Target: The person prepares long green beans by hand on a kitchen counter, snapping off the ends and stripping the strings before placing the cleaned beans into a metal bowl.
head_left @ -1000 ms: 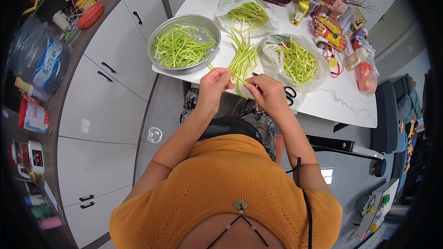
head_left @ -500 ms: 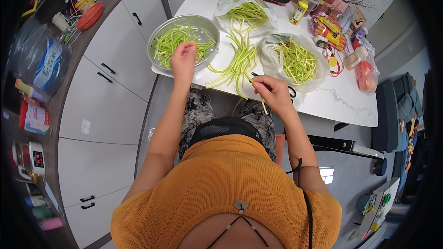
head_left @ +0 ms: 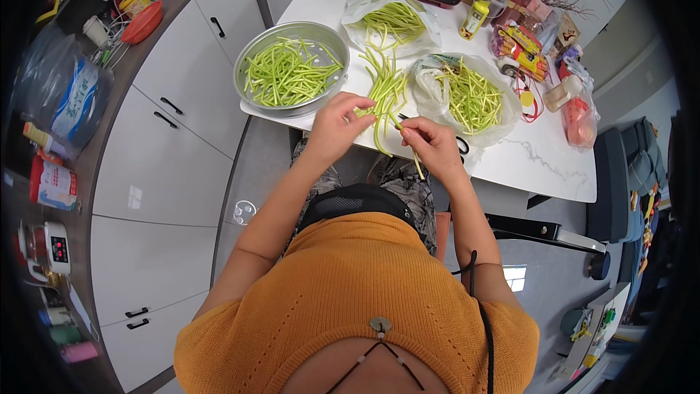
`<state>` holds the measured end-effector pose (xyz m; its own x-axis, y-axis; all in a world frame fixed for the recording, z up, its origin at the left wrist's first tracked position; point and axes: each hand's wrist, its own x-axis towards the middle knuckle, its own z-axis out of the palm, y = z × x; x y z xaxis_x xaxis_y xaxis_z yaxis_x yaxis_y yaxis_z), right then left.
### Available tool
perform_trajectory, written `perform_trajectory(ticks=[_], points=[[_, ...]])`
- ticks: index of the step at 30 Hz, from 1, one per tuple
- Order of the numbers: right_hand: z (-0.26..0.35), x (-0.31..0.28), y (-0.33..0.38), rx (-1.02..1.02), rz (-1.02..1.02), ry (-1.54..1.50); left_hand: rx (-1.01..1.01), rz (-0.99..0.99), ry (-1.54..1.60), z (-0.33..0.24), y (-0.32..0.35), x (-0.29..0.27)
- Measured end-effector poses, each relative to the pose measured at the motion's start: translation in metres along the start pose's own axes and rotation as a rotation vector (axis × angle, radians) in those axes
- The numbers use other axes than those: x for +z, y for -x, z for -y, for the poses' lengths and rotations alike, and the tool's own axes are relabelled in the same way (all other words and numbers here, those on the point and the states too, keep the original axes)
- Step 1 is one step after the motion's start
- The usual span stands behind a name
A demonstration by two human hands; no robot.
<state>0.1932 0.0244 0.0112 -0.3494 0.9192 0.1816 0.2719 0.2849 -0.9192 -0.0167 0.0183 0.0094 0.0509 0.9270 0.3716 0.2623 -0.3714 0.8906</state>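
Note:
My right hand (head_left: 435, 147) pinches a few long green stalks (head_left: 397, 126) at the table's front edge, their pale ends hanging below the fingers. Just to its left hovers my left hand (head_left: 337, 131), thumb and fingers apart, close to a loose pile of green stalks (head_left: 385, 86); nothing shows in it. A round metal pan (head_left: 240, 73) with holes in its bottom holds short cut stalk pieces (head_left: 288, 73). Beside my right hand is a white plastic bag (head_left: 506, 107) of stalk scraps. Another plastic bag (head_left: 355, 11) of long stalks lies farther back.
Black-handled scissors (head_left: 462, 146) lie partly hidden behind my right hand on the white table (head_left: 554, 171). A yellow bottle (head_left: 474, 20), snack packages (head_left: 522, 47) and a bag with red contents (head_left: 578, 120) crowd the right side. White cabinets (head_left: 164, 168) stand to the left.
My left hand has moved right from over the metal pan to beside the stalks at my right hand. My right hand stays almost still, holding its stalks.

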Motion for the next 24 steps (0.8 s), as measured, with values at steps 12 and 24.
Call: perform_trajectory(ticks=[12,24], points=[[-0.006,-0.005,-0.003,0.019,-0.103,0.021,0.032,-0.032,-0.069,-0.007,0.008,0.016],[-0.043,-0.066,-0.041,-0.165,-0.635,0.458,-0.070,-0.113,-0.077,0.023,0.013,0.007]])
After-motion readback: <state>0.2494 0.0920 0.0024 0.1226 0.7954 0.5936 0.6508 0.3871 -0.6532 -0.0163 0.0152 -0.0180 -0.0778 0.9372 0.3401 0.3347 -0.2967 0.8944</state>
